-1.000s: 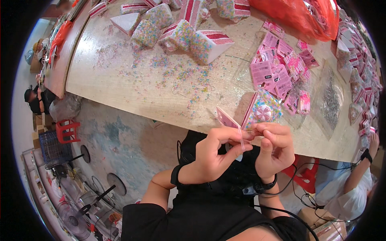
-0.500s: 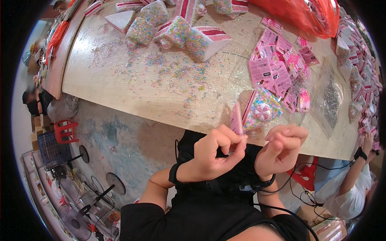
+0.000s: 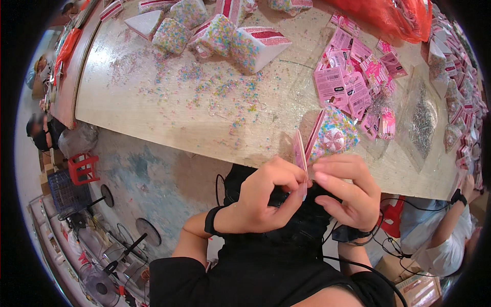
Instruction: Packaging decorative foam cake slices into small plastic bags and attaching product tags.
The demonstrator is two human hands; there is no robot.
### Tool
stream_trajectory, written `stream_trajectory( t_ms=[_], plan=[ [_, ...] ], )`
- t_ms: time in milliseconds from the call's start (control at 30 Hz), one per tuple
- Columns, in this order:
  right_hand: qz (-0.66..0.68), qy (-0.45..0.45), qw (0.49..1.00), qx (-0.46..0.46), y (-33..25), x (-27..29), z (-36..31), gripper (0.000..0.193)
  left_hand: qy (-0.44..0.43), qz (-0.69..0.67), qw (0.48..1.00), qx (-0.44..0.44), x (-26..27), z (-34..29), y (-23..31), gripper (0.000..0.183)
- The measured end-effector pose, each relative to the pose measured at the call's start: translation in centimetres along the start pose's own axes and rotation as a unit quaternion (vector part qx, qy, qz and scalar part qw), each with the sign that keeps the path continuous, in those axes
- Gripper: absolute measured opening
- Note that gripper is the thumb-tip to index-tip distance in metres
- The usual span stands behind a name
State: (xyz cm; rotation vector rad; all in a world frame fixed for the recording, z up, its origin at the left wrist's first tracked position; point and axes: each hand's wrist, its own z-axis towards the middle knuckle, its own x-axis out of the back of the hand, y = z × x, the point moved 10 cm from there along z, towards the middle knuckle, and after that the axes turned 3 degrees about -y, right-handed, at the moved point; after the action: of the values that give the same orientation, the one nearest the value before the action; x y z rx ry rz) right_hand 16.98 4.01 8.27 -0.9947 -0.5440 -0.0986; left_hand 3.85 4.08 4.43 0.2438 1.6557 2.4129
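Note:
My left hand (image 3: 262, 193) pinches a thin pink card tag (image 3: 299, 149) by its lower end, the card standing nearly upright and edge-on at the front edge of the table. Close to the tag's right side is my right hand (image 3: 353, 190), thumb and fingers apart, the fingertips almost at the card. Whether they touch it I cannot tell. Just beyond both hands lies a fake cake slice (image 3: 335, 137) with pastel sprinkles and a pink-and-white swirl candy. Behind it sits a pile of pink printed card tags (image 3: 353, 77).
More fake cake slices (image 3: 261, 48) stand at the back, with loose sprinkles (image 3: 240, 97) scattered over the wooden table (image 3: 179, 133). A clear bag of thin metallic pieces (image 3: 422, 120) and a red plastic bag (image 3: 388, 18) lie right. A co-worker's arm (image 3: 445, 220) shows at far right.
My right hand has moved in toward the tag, its fingers opening from a curled pose. The left hand still pinches the tag, slightly lower and turned more edge-on.

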Motion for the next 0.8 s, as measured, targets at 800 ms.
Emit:
stream_trajectory(
  t_ms=[800],
  plan=[
    [0.344, 0.082, 0.93, -0.105, 2.9, -2.9, -3.5, 0.026, -0.086, 0.302, 0.913, -0.259, -1.0, -0.4, 6.1, 0.027]
  ],
)
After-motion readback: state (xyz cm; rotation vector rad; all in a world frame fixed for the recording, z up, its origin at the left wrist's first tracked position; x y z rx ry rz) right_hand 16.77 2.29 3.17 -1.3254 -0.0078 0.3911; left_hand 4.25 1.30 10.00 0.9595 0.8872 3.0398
